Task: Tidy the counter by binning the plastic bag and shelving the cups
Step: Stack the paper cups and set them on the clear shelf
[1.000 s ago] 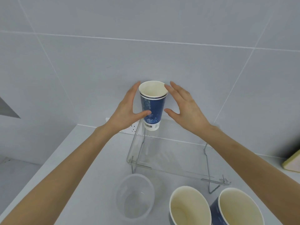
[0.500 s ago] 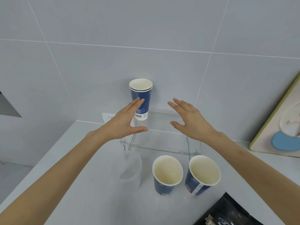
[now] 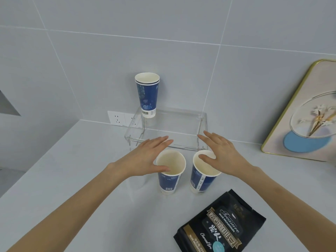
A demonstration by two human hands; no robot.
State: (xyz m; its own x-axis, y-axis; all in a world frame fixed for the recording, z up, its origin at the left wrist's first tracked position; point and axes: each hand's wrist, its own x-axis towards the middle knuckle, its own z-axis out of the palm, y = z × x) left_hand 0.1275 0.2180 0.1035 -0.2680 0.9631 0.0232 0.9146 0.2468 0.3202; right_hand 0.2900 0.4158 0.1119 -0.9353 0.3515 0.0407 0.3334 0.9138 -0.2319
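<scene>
A stack of blue paper cups [image 3: 147, 95] stands upright on the back left corner of a clear plastic shelf [image 3: 181, 122]. Two more blue paper cups stand on the counter in front of the shelf: the left cup [image 3: 170, 172] and the right cup [image 3: 203, 173]. My left hand [image 3: 149, 157] hovers open over the left cup's left rim, thumb by its near edge. My right hand [image 3: 221, 155] is open over the right cup's mouth. Neither hand grips a cup. The clear plastic cup seen earlier is hidden behind my left hand.
A black coffee bag [image 3: 221, 226] lies on the counter at the front right. A gold-framed picture [image 3: 305, 113] leans on the wall at the right. Wall sockets [image 3: 120, 118] sit behind the shelf's left side. The counter's left edge drops away.
Both hands let go of the cup stack on the shelf and drew back and down to the two cups on the counter. The view pulled back, showing the coffee bag.
</scene>
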